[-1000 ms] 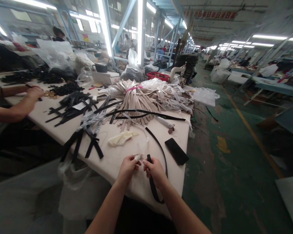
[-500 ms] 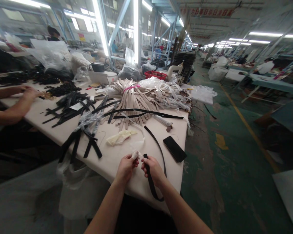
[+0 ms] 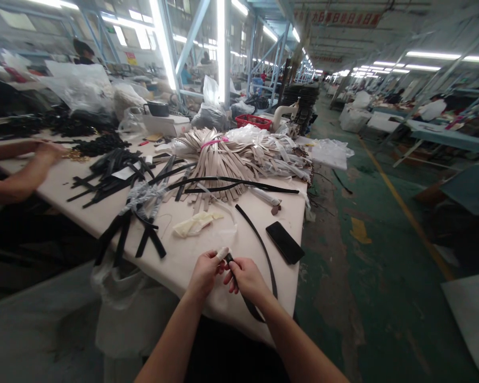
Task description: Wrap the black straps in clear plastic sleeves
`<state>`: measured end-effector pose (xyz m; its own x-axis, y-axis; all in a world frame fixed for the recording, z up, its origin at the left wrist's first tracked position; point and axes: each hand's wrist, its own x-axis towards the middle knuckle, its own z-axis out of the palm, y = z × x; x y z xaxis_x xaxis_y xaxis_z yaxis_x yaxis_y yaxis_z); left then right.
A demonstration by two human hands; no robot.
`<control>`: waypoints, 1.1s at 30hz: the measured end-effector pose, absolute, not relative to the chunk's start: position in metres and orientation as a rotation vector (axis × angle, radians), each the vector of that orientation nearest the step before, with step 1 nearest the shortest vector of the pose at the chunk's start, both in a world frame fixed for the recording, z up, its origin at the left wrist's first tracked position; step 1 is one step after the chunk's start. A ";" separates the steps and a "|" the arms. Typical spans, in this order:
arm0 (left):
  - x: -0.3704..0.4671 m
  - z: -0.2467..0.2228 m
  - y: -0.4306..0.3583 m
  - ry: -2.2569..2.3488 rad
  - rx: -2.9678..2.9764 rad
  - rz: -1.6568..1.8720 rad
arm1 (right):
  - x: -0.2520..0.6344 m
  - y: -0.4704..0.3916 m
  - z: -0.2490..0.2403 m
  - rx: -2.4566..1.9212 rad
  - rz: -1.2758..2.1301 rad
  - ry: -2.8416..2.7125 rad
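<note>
- Pinching one end of black strap (image 3: 259, 239) at table's (image 3: 207, 308) near edge: left hand (image 3: 205, 271) & right hand (image 3: 245, 277) together, both closed on it.
- Risk: strap's far run sweeps near phone (image 3: 284, 242), could nudge it off.
- Taped left fingertip (image 3: 222, 253) may slip.

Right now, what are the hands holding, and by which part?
Both hands, left hand and right hand, pinch the near end of a black strap; the rest trails over the table.
</note>
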<state>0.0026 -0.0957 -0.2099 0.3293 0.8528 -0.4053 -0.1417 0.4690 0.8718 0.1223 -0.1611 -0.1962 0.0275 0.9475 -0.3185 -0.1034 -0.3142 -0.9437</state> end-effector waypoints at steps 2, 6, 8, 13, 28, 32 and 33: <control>0.000 -0.208 -0.098 0.948 0.886 0.657 | 0.124 -0.159 -0.193 -1.366 1.457 -0.979; -0.008 -0.203 -0.092 0.955 0.841 0.740 | 0.126 -0.163 -0.188 -1.357 1.546 -0.928; -0.011 -0.201 -0.087 1.034 0.768 0.928 | 0.124 -0.168 -0.188 -1.393 1.628 -0.922; -0.011 -0.200 -0.095 1.060 0.785 0.858 | 0.115 -0.167 -0.186 -1.513 1.413 -1.023; -0.036 -0.186 -0.132 1.050 0.616 0.817 | 0.091 -0.185 -0.168 -1.539 1.343 -1.215; -0.039 -0.186 -0.126 0.918 0.471 0.740 | 0.092 -0.203 -0.176 -1.539 1.403 -1.178; -0.037 -0.186 -0.124 0.916 0.449 0.767 | 0.092 -0.207 -0.178 -1.542 1.418 -1.161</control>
